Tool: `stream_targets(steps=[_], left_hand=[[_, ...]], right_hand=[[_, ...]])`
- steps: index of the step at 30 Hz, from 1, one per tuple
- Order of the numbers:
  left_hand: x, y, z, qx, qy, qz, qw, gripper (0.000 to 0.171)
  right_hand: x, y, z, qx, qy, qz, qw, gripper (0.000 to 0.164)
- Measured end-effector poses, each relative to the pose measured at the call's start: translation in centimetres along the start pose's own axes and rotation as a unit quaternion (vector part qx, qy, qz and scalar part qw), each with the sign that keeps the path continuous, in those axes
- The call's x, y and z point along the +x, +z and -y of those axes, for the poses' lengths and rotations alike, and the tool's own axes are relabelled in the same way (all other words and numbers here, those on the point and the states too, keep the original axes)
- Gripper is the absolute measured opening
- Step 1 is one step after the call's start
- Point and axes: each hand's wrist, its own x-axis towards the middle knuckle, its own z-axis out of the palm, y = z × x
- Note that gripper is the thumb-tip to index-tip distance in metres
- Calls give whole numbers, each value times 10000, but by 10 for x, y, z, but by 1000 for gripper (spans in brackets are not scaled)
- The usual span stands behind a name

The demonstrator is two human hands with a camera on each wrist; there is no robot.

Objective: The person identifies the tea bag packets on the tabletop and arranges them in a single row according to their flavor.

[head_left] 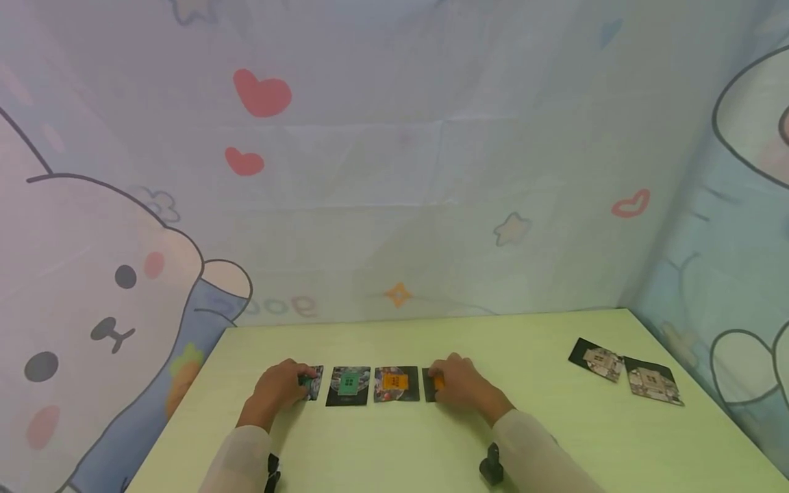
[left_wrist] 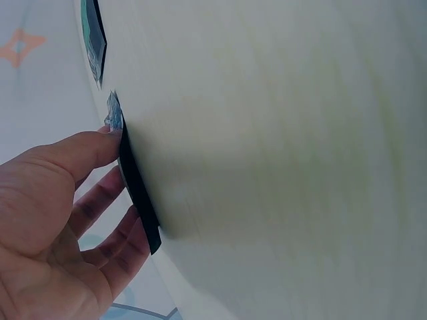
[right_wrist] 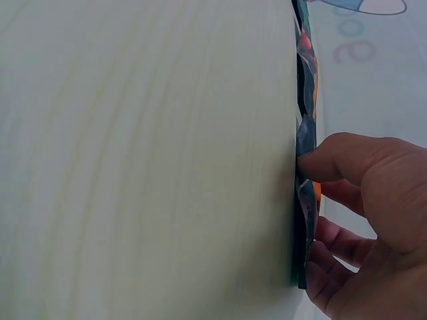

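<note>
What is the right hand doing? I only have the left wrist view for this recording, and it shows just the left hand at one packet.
Observer: The right hand grips the orange-labelled end packet of a row of four.
Operator: And what comes after the packet at the top of my view, going toward that hand?
Observer: Another orange-labelled packet, with neither hand on it.
Operator: Is anything outside the row?
Observer: Yes, off to the right on the table lie a beige-labelled packet and a second beige-labelled one.
</note>
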Motion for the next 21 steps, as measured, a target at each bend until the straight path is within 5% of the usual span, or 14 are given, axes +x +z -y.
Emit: stream_targets(steps=[12, 21], left_hand=[[0, -1, -2, 4, -37, 38, 10000, 30], [-1, -1, -1, 0, -20, -2, 10000, 29]], right_hand=[[1, -1, 7, 79, 111, -43, 9999, 38], [1, -2, -2, -69, -230, -214, 9995, 37]])
